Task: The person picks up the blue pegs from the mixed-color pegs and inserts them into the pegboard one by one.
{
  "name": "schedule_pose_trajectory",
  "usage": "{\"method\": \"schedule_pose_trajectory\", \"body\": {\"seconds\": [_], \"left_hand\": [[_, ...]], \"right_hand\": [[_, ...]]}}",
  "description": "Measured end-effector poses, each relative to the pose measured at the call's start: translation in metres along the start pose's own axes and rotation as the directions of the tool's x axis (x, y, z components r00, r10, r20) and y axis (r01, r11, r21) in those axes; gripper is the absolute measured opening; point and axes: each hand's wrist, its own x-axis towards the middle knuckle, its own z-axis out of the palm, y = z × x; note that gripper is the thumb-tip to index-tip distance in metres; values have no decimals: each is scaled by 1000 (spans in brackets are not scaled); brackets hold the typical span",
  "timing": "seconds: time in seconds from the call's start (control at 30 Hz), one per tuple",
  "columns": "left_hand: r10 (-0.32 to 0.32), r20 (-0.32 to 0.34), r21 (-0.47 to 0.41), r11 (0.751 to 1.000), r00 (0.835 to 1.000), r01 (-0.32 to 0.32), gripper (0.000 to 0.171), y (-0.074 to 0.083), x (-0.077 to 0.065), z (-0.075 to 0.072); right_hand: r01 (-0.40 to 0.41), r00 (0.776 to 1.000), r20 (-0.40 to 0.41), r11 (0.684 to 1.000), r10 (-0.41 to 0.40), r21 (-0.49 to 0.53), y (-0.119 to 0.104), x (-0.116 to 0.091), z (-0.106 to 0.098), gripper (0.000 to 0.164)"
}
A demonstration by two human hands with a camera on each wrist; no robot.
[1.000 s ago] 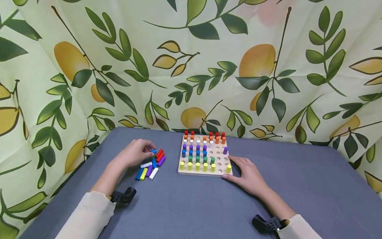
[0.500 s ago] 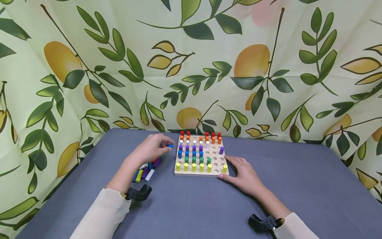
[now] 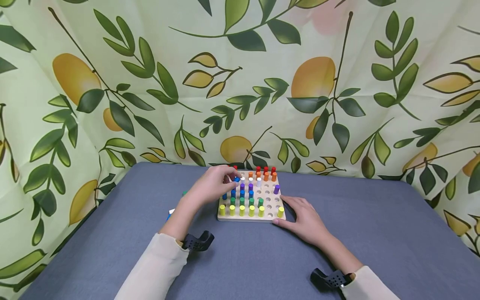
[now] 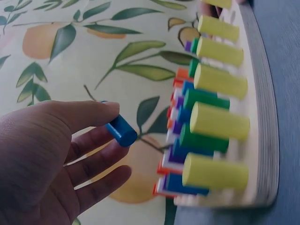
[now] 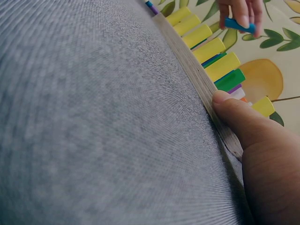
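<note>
My left hand [image 3: 211, 186] pinches a blue peg [image 4: 121, 130] between thumb and index finger, with its other fingers spread below in the left wrist view. It hovers over the back left of a wooden pegboard [image 3: 245, 218]. Rows of red, orange, white, purple, blue, green and yellow pegs stand in the board, with bare holes toward its right side. My right hand [image 3: 309, 218] rests at the board's front right corner, fingers along the right side. Its thumb [image 5: 234, 110] touches the front edge in the right wrist view. The left hand covers some back-left pegs.
A blue-grey cloth [image 3: 247, 258] covers the table. Left of the board, loose pegs are mostly hidden behind my left forearm; a white peg [image 3: 171, 211] and a bit of a green peg [image 3: 184, 193] show. A leaf-and-fruit patterned curtain [image 3: 157, 104] hangs behind.
My left hand has carried the blue peg from the loose pile rightward to above the board's back left. My right hand stays at the board's corner. The head view has shifted slightly.
</note>
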Motion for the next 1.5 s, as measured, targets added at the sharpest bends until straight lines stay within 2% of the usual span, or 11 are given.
{"method": "schedule_pose_trajectory", "body": {"seconds": [0.27,0.67,0.93,1.23,1.5], "left_hand": [[41,-26,-45,998,999,-42,22,19,10,13],[41,11,-136,990,999,-39,20,38,26,30],[33,1,-165,986,999,-33,18,37,32,38],[26,10,-185,982,1000,-23,17,32,34,42],[23,6,-153,988,1000,-22,21,25,36,48]], "right_hand": [[-16,1000,17,1000,16,1,1,1,0,85],[-4,1000,4,1000,4,10,2,-1,2,82],[10,1000,-19,1000,-10,-2,3,0,2,81],[1,1000,-4,1000,-1,-3,3,-2,2,80],[6,1000,-3,1000,-6,0,3,1,2,80]]}}
